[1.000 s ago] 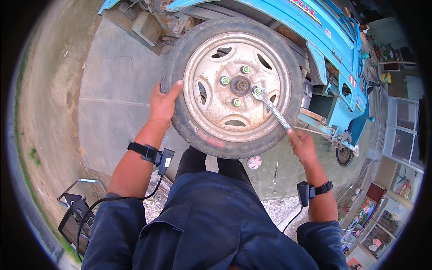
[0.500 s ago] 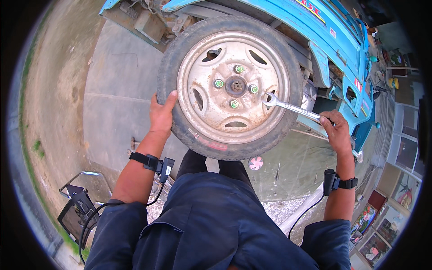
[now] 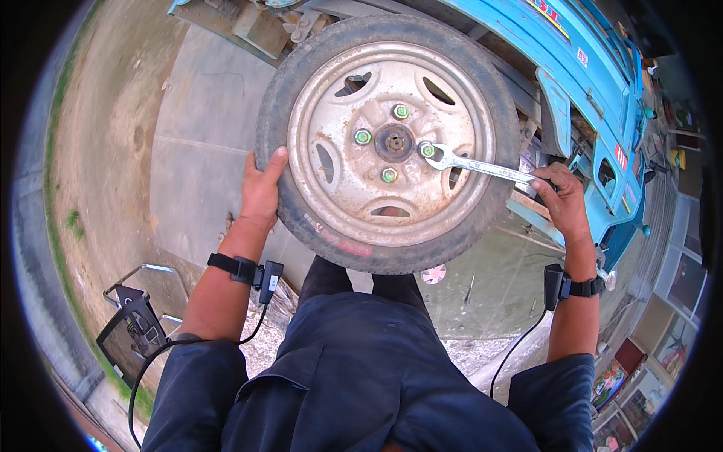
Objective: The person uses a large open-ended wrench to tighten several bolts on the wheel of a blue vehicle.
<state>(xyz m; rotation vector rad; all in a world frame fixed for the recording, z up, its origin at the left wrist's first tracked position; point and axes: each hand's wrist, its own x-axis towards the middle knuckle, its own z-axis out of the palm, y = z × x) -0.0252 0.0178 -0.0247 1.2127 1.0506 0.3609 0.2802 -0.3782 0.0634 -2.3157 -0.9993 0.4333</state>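
Observation:
A wheel with a black tire point(image 3: 277, 113) and a rusty, silver-beige rim point(image 3: 346, 188) faces me on the side of a blue vehicle point(image 3: 610, 105). Several greenish nuts ring its central hub point(image 3: 395, 143). My left hand point(image 3: 260, 188) grips the tire's left edge, thumb on the sidewall and some fingers hidden behind. In my right hand point(image 3: 561, 197) is the far end of a silver open-end wrench point(image 3: 486, 166). The wrench's jaw is at the right-hand nut point(image 3: 428, 150) and appears to be around it.
Behind the wheel runs the vehicle's metal frame point(image 3: 305, 26). A small pinkish disc point(image 3: 433, 275) lies on the concrete floor point(image 3: 199, 113) below the tire. At lower left stands a metal-framed object with a dark panel point(image 3: 132, 335). Cables run along both my arms.
My right hand has brought the wrench's jaw up and left from the rim onto the right-hand nut. The left hand keeps its hold on the tire; the view has shifted slightly.

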